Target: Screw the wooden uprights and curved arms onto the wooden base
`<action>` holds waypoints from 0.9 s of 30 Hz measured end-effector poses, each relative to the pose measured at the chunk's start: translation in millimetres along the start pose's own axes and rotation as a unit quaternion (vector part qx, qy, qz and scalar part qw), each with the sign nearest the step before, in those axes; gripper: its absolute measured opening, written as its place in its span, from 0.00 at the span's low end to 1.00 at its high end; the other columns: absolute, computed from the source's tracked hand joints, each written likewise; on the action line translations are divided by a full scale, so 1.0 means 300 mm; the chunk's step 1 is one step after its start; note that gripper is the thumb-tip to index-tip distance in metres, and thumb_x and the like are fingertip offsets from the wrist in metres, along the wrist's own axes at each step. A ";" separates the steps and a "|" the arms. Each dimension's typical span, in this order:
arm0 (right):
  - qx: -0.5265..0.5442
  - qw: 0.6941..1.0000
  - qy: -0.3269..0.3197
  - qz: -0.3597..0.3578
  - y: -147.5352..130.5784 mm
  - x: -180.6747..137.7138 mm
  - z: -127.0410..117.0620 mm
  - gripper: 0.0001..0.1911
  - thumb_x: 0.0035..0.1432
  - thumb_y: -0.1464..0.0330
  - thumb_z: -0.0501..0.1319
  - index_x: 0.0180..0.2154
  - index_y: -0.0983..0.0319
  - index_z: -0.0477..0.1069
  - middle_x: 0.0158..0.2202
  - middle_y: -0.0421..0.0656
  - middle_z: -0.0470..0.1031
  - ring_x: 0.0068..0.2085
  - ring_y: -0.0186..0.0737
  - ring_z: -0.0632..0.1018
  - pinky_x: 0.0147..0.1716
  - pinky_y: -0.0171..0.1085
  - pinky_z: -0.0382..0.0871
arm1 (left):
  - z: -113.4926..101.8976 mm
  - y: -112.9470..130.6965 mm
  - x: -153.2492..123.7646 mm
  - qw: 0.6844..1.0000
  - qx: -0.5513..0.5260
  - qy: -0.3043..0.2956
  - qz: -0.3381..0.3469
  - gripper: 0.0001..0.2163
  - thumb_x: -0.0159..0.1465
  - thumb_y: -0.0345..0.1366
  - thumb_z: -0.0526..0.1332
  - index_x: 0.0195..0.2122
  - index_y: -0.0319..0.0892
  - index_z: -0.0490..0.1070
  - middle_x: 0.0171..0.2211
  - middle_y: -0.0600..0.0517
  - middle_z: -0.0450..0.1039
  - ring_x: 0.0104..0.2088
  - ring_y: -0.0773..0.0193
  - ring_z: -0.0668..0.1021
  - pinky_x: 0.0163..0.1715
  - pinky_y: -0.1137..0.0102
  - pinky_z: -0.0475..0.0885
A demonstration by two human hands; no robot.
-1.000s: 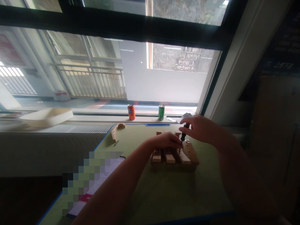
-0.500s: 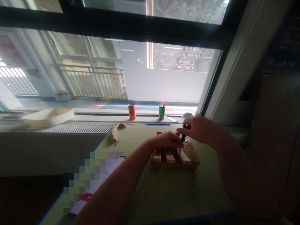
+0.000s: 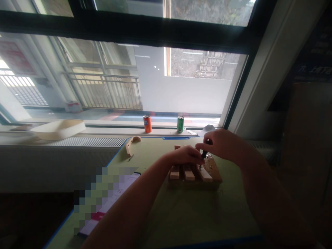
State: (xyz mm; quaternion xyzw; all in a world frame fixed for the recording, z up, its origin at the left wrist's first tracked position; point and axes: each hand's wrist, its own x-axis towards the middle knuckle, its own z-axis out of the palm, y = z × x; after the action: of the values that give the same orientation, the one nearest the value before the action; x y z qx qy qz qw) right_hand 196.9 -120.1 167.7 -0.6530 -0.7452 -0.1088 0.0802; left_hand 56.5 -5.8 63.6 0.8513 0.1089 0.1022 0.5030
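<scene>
A small wooden assembly of parallel slats [image 3: 193, 174] lies on the green table [image 3: 181, 214]. My left hand [image 3: 185, 155] rests on top of its slats, fingers curled and pressing down on it. My right hand [image 3: 220, 145] is closed round the dark handle of a screwdriver [image 3: 204, 154], held upright with its tip at the right side of the assembly. A wooden piece with several screws [image 3: 211, 166] lies at the assembly's right edge.
A curved wooden part [image 3: 131, 143] and a small pin lie at the table's far left. An orange can [image 3: 147, 123] and a green can [image 3: 180, 124] stand on the window sill, with a cream tray [image 3: 58, 128] further left. A blurred paper sheet [image 3: 103, 197] covers the near-left corner.
Both hands stay on the wooden assembly. My right hand has lowered slightly with the screwdriver and moved closer to my left hand. The view has shifted a little to the left.
</scene>
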 end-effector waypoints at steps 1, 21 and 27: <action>0.025 0.999 -0.005 -0.022 0.004 -0.007 -0.007 0.24 0.53 0.49 0.50 0.35 0.60 0.74 0.26 0.43 0.74 0.25 0.34 0.70 0.23 0.33 0.56 | -0.002 0.000 -0.001 1.000 -0.001 -0.004 0.000 0.13 0.53 0.40 0.62 0.38 0.39 0.73 0.33 0.52 0.72 0.34 0.67 0.72 0.36 0.69 0.66; 0.017 0.999 -0.019 -0.047 0.023 -0.023 -0.021 0.19 0.54 0.54 0.52 0.27 0.60 0.73 0.22 0.41 0.72 0.22 0.32 0.68 0.21 0.32 0.53 | -0.005 0.015 -0.012 0.999 -0.026 -0.021 0.010 0.16 0.52 0.41 0.64 0.39 0.38 0.74 0.33 0.50 0.72 0.34 0.65 0.73 0.35 0.70 0.67; -0.047 0.999 0.007 0.015 -0.014 0.008 0.010 0.26 0.53 0.49 0.49 0.21 0.62 0.71 0.19 0.43 0.69 0.20 0.33 0.67 0.19 0.33 0.50 | 0.003 0.003 -0.010 1.000 -0.019 0.014 0.005 0.17 0.49 0.43 0.65 0.35 0.36 0.74 0.26 0.53 0.69 0.28 0.69 0.71 0.28 0.72 0.65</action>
State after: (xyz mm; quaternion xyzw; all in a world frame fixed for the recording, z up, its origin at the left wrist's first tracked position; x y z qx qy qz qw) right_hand 192.4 -117.6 165.2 -0.6661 -0.7291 -0.1469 0.0563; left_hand 54.1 -7.8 63.8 0.8405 0.1094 0.1192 0.5170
